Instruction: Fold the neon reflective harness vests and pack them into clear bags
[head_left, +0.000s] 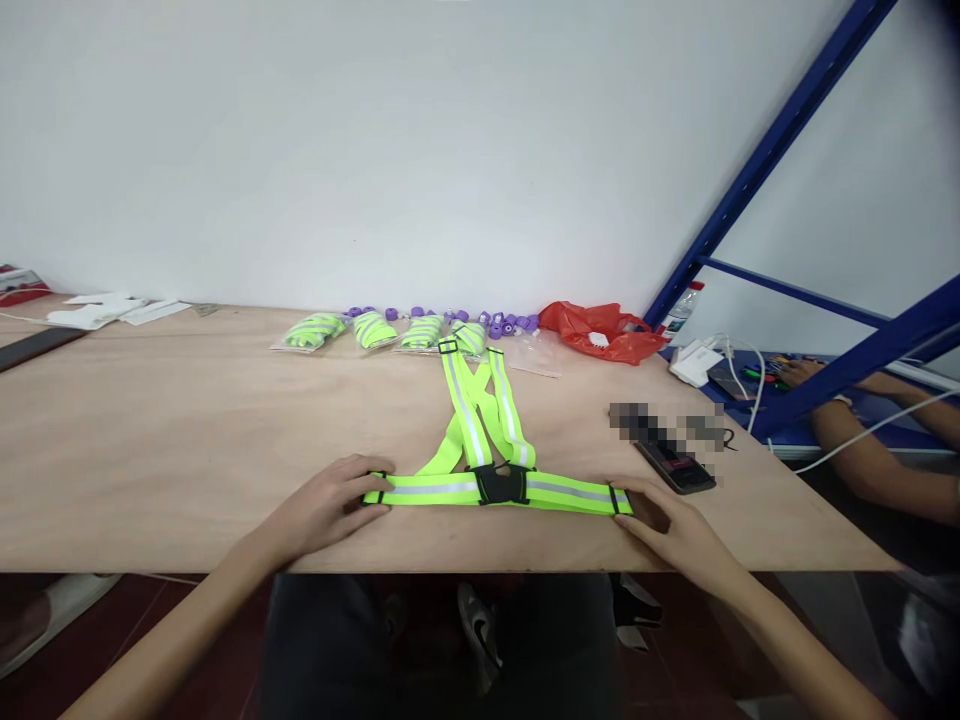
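A neon-yellow reflective vest (431, 488) made of elastic straps with silver stripes lies flat near the table's front edge. Its waist strap runs left to right, with a black buckle piece (502, 484) at the middle, and the shoulder straps reach away from me and cross. My left hand (330, 505) grips the left end of the waist strap by its black slider, thumb below and fingers above. At the opposite end, my right hand (671, 525) pinches the strap beside another black slider (618, 498).
Several bagged reflective vests (315, 330) lie along the wall, near small purple items (507, 325) and a red plastic bag (600, 330). A phone (679, 468) rests at right. Beyond the blue metal frame (765, 150), another person's arm (862, 450) reaches over a blue surface. White papers (112, 310) lie far left.
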